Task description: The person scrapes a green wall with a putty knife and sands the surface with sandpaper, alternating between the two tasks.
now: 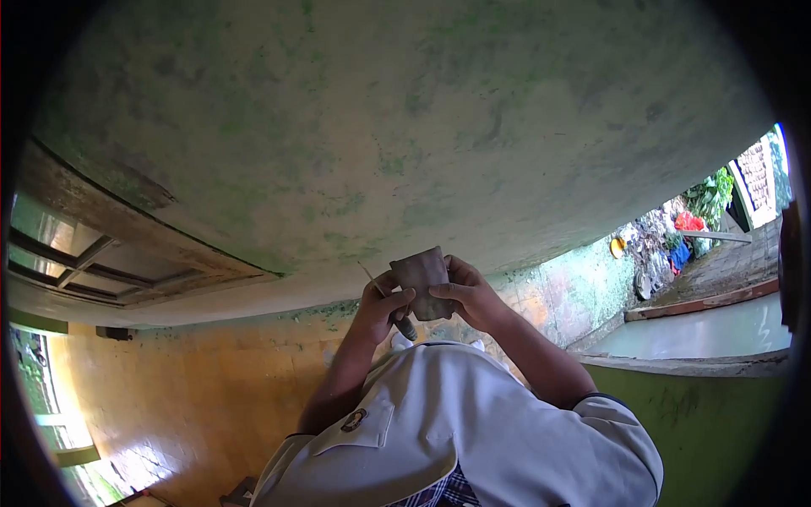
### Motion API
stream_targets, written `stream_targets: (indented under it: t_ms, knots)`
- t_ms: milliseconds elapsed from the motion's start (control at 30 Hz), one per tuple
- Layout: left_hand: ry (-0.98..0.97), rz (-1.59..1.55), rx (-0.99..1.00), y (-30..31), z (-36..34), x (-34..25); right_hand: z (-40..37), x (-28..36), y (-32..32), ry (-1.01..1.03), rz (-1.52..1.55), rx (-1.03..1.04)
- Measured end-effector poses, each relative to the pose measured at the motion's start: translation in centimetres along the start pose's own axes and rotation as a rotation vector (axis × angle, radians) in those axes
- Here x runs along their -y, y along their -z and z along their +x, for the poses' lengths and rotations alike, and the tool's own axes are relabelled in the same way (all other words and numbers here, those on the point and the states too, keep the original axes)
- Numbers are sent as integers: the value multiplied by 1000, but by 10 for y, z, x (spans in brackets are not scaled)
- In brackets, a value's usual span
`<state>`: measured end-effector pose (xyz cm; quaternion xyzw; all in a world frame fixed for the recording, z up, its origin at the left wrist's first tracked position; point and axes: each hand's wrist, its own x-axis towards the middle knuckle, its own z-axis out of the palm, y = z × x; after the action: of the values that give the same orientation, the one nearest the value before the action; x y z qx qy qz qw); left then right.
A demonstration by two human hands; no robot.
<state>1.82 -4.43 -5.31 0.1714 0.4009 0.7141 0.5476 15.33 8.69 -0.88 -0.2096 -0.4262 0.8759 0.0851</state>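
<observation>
A brownish-grey sheet of what looks like sandpaper [422, 279], slightly curled at its edges, is held up between my two hands in front of my chest. My left hand [380, 306] pinches its left side with the thumb on the near face. Tucked in that same hand is a screwdriver-like tool [406, 328], its thin shaft pointing up and left and its dark striped handle sticking out below. On the right edge of the sheet, my right hand [471, 297] is closed, thumb across the face and fingers behind.
A pale wall with green stains [355, 144] fills the space before me. Left is a window with a wooden frame [93, 262]. Orange-brown floor tiles [203, 389] lie below. At right a ledge [701, 329] borders an outdoor path with heaped clutter [659, 253].
</observation>
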Motion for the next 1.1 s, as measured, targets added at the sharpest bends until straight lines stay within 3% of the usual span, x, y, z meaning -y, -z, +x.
stream_targets:
  t_ms: [100, 333, 567, 633, 733, 867, 933, 1100]
  knots:
    - [4, -200, 102, 3, 3, -1, -2, 1, 1, 53, 30, -29]
    - [52, -155, 69, -2, 7, 0, -11, 5, 10, 42, 160, 1]
    - [150, -199, 167, -6, 13, 0, -28, 15, 31, -77, 237, 93]
    - [159, -190, 171, -10, 15, 4, -33, 13, 38, -98, 83, 219]
    - [137, -135, 172, -20, 16, 6, -38, 17, 40, -102, 7, 216]
    - [122, -38, 150, -28, 21, -1, -40, 20, 49, -87, -16, 136]
    - [113, 21, 96, -32, 23, -5, -43, 23, 54, -111, -213, 51]
    - [25, 145, 3, -38, 25, -12, -43, 32, 57, -41, -285, 72]
